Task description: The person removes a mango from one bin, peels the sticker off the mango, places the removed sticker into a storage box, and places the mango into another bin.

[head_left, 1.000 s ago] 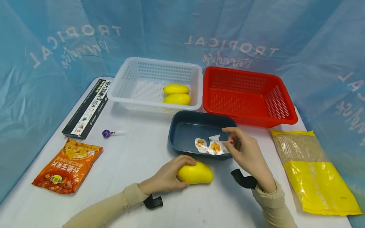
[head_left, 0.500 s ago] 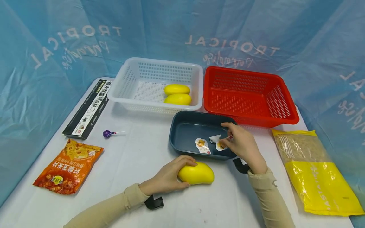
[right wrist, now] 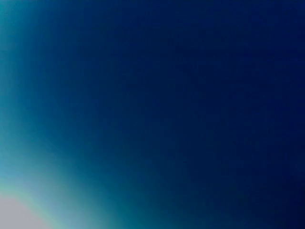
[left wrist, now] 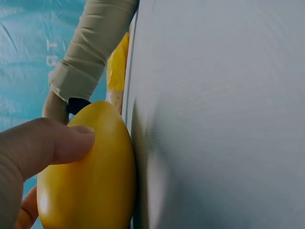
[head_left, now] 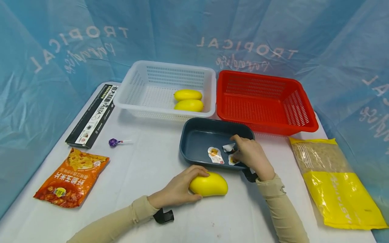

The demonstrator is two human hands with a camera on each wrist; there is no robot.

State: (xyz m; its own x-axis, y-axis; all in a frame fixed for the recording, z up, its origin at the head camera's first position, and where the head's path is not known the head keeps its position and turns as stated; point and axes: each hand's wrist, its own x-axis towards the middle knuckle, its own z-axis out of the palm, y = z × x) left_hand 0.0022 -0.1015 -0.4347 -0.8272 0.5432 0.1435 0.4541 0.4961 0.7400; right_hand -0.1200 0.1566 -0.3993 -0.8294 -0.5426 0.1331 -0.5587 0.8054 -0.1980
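Observation:
A yellow mango (head_left: pixel 209 184) lies on the white table in the head view. My left hand (head_left: pixel 180 187) grips its left end, and the left wrist view shows the thumb (left wrist: pixel 71 143) pressed on the smooth skin. My right hand (head_left: pixel 252 155) is inside the dark blue tray (head_left: pixel 197 143), thumb and index finger bent down. Under the thumb a white fruit label (head_left: pixel 233 160) is partly covered; whether the fingers pinch it is hidden. Beside it lie another fruit label (head_left: pixel 215 155) and a small curled white piece (head_left: pixel 229 147). The right wrist view is only a dark blue blur.
A white basket (head_left: pixel 130 91) with two mangoes (head_left: pixel 188 100) stands behind the tray, next to a red basket (head_left: pixel 264 126). At left lie a pasta box (head_left: pixel 92 116), a purple lollipop (head_left: pixel 113 142) and an orange snack bag (head_left: pixel 71 177). A yellow bag (head_left: pixel 340 189) lies at right.
My right hand has moved left and lower into the tray. The label at its thumb, spread wider a second ago, is now mostly covered. My left hand keeps its grip on the mango.

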